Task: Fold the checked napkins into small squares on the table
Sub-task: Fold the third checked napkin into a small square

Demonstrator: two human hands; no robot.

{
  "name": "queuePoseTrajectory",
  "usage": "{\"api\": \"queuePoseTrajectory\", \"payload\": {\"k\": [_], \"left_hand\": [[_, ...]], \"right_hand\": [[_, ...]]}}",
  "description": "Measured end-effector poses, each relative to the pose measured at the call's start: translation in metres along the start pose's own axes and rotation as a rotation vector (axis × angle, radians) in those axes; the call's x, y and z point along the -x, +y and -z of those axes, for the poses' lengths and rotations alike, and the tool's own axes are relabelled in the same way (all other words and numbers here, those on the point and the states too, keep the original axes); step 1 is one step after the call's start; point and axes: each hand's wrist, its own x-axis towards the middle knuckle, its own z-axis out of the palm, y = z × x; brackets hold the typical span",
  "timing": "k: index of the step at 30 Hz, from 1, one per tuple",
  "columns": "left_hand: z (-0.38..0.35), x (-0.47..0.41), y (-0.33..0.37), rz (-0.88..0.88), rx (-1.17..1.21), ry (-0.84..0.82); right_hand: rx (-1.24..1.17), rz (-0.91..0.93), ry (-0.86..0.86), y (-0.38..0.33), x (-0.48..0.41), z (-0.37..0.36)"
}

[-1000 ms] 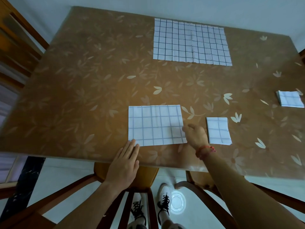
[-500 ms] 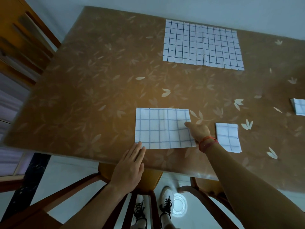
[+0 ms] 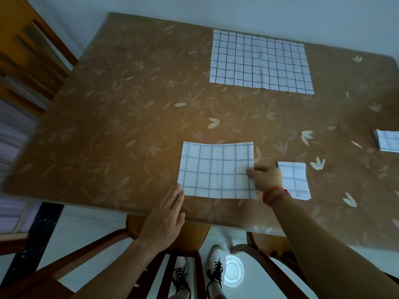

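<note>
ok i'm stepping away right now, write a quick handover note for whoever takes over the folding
Left hand: flat, fingertips at the near left corner of the half-folded napkin.
Right hand: pinches that napkin's right edge.
Done: one small folded square just right of it; another folded piece further right, cut off by the view.
Left: fold the half-folded napkin down to a small square, then the flat napkin at the far side.

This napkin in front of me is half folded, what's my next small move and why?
Probably carry the right edge across to the left edge. The napkin is a wide rectangle, not yet small like the folded square beside it. Your right hand seems to pinch its right edge, and your left hand lies flat at the near left corner.
</note>
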Motion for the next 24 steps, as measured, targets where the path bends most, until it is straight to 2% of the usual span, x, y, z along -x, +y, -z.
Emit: {"api": "queuePoseTrajectory", "payload": {"k": [3,9,11,14,20,24], "left_hand": [[0.001,-0.003,0.004,0.008,0.030,0.014],[0.001,-0.012,0.031,-0.019,0.032,0.045],[0.000,-0.016,0.041,-0.036,0.043,0.063],[0.002,-0.022,0.053,-0.043,0.078,0.094],[0.008,-0.034,0.060,0.019,0.132,0.101],[0.015,-0.037,0.058,-0.030,0.096,0.105]], "right_hand": [[-0.076,-0.065,0.021,0.005,0.011,0.008],[-0.475,-0.284,0.064,0.021,0.044,0.005],[-0.613,-0.360,-0.034,0.024,0.052,0.003],[-0.679,-0.437,-0.183,0.031,0.063,-0.006],[-0.890,-0.499,-0.278,0.034,0.099,-0.022],[-0.795,-0.475,-0.477,0.033,0.113,-0.021]]}}
